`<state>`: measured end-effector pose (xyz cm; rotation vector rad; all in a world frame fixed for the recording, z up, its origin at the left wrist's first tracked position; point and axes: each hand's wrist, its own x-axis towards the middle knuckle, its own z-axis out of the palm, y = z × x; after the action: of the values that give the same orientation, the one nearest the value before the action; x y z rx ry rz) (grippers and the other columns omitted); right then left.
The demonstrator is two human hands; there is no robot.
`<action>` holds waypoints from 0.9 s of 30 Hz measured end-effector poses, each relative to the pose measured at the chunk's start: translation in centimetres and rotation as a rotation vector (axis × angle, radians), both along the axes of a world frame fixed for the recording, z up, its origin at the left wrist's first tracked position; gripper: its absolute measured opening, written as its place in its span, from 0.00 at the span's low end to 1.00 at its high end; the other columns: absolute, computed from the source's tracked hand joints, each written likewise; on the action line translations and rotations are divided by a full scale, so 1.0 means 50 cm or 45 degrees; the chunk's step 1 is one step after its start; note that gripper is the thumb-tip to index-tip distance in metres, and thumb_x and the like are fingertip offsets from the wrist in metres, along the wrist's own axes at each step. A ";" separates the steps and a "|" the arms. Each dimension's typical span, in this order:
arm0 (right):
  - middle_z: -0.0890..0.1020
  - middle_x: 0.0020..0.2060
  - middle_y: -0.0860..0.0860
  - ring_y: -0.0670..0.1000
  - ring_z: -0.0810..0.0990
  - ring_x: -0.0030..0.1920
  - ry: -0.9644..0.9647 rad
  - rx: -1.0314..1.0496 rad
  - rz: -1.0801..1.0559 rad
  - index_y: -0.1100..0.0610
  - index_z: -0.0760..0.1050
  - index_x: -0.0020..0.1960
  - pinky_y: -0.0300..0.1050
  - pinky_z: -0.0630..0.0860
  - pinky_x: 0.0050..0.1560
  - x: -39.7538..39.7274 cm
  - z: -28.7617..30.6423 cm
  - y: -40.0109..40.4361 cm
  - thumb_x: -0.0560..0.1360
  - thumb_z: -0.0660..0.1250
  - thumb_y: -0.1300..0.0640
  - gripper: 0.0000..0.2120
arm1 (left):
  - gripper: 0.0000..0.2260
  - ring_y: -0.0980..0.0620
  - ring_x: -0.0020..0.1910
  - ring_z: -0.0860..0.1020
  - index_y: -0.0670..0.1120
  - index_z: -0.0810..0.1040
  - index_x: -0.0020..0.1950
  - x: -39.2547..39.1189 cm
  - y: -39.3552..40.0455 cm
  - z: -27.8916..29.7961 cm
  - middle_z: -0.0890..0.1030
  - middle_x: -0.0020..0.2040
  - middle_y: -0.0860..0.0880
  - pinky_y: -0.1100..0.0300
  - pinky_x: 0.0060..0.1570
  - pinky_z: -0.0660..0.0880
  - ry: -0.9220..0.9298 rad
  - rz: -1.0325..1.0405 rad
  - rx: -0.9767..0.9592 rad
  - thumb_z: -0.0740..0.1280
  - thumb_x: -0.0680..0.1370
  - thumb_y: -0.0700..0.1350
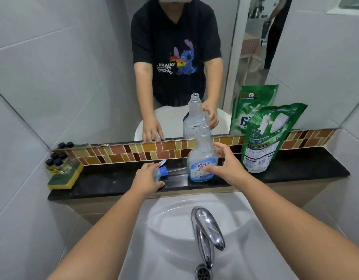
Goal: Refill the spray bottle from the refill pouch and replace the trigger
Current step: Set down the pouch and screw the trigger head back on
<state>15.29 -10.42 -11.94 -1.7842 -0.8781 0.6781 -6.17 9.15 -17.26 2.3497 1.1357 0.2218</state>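
Note:
A clear spray bottle (201, 156) with a blue label stands uncapped on the black ledge (114, 182), holding a little blue liquid at its base. My right hand (227, 164) is spread open just right of it, thumb near the label, not gripping. My left hand (146, 178) holds the blue and white trigger head (161, 171) down on the ledge, its dip tube pointing toward the bottle. A green refill pouch (265, 138) leans upright against the mirror at the right.
A yellow and green sponge (65, 178) carrying small black-capped vials (57, 161) sits at the ledge's left end. Below is the white sink (168, 229) with a chrome tap (209, 229). The mirror behind reflects a person in a black shirt.

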 end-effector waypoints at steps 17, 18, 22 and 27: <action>0.79 0.51 0.44 0.43 0.77 0.51 0.076 -0.043 0.045 0.43 0.72 0.53 0.31 0.75 0.35 0.017 0.003 0.018 0.63 0.81 0.56 0.25 | 0.16 0.49 0.55 0.67 0.56 0.72 0.57 -0.021 0.004 -0.016 0.64 0.65 0.50 0.57 0.52 0.70 0.039 0.148 0.025 0.72 0.72 0.46; 0.79 0.51 0.44 0.43 0.77 0.50 0.075 -0.046 0.047 0.43 0.72 0.53 0.31 0.75 0.36 0.018 0.002 0.018 0.63 0.81 0.55 0.25 | 0.16 0.48 0.55 0.69 0.56 0.72 0.56 -0.024 0.004 -0.010 0.63 0.67 0.49 0.56 0.53 0.72 0.003 0.178 0.003 0.73 0.72 0.44; 0.80 0.51 0.45 0.45 0.79 0.50 0.068 -0.043 0.053 0.43 0.72 0.52 0.35 0.76 0.40 0.019 -0.003 0.017 0.62 0.81 0.54 0.25 | 0.17 0.54 0.44 0.71 0.54 0.74 0.51 -0.035 -0.004 0.032 0.60 0.69 0.48 0.63 0.41 0.73 -0.234 0.337 -0.122 0.75 0.70 0.39; 0.81 0.50 0.45 0.45 0.80 0.49 0.083 -0.019 0.058 0.42 0.72 0.52 0.38 0.78 0.42 0.019 -0.006 0.015 0.62 0.82 0.54 0.25 | 0.17 0.50 0.50 0.73 0.54 0.77 0.51 -0.043 -0.019 0.104 0.68 0.63 0.47 0.64 0.37 0.68 -0.440 0.443 -0.235 0.77 0.68 0.39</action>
<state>16.26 -9.66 -12.23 -1.7505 -0.8739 0.7695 -8.33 8.18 -12.08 1.8523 1.3169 0.5938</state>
